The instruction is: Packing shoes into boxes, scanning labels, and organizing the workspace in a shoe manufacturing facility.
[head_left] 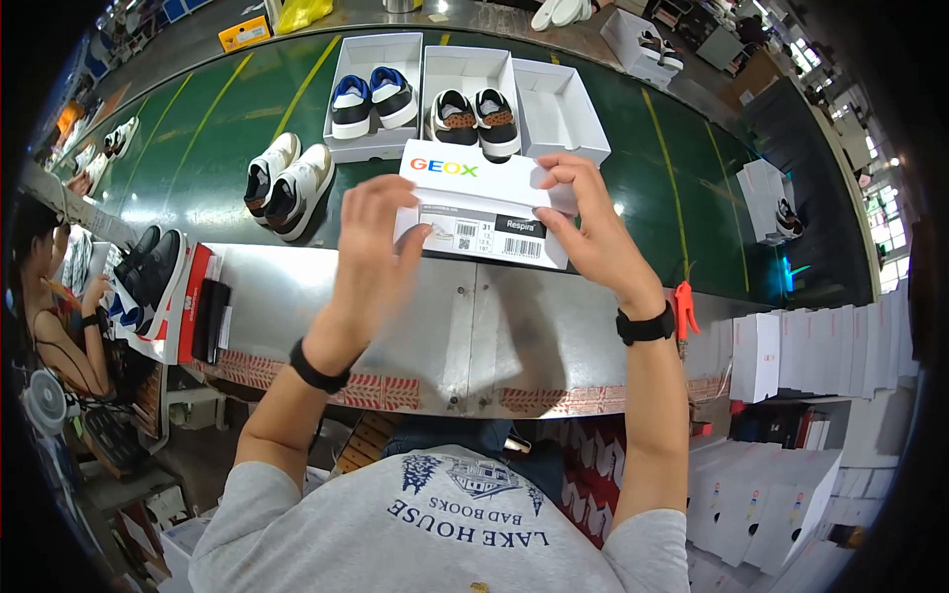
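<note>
Cardboard shoebox (pixel 484 203), rectangular, between left hand (pixel 374 242), right hand (pixel 593 232)

Conveyor belt (pixel 198 148): green, yellow-lined; three open shoe boxes (pixel 368 59) and a loose pair of sneakers (pixel 287 183) are carried.
Steel bench (pixel 474 326): closed white box (pixel 484 203) is supported.

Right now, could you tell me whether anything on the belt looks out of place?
One pair of white shoes lies loose on the green belt, outside any box, while the open box on the right holds no shoes.

closed white shoebox (pixel 484 203), label end facing, at steel table edge
</note>
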Demonstrator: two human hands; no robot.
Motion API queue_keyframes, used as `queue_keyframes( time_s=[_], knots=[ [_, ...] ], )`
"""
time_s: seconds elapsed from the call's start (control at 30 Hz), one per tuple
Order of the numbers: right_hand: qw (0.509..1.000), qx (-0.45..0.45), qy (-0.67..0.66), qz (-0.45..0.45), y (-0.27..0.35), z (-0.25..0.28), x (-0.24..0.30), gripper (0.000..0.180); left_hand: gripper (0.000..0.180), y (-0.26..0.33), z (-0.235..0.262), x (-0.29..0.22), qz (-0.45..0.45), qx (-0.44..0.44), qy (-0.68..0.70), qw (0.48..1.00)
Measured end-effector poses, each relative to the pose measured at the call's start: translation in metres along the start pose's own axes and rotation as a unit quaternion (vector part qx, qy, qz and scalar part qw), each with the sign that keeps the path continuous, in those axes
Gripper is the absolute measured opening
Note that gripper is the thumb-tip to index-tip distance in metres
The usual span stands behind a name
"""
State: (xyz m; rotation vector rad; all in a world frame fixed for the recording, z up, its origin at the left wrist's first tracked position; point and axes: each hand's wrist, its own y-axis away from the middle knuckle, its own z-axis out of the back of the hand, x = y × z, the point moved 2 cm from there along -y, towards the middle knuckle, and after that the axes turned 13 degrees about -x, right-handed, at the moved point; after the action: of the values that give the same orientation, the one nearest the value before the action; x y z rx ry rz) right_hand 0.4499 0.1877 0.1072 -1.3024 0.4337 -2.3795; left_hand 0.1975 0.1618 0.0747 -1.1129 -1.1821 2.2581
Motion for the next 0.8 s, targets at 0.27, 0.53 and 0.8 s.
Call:
queue_keyframes(
  time_s=[0.27,0.53,0.8],
  knots=[
    [0.996,-0.075,0.004,-0.047,0.0,-0.015,-0.001,0.058,0.067,0.031,-0.069,-0.063,-0.197,0.221,-0.076,0.952],
    [0.98,-0.077,0.171,0.065,-0.003,-0.03,-0.001,0.051,0.077,0.028,-0.003,0.008,-0.062,0.219,-0.139,0.964],
    [0.911,-0.081,0.369,0.166,-0.003,-0.013,0.03,0.058,0.057,0.003,0.014,0.075,0.199,0.081,0.231,0.949]
  ],
)
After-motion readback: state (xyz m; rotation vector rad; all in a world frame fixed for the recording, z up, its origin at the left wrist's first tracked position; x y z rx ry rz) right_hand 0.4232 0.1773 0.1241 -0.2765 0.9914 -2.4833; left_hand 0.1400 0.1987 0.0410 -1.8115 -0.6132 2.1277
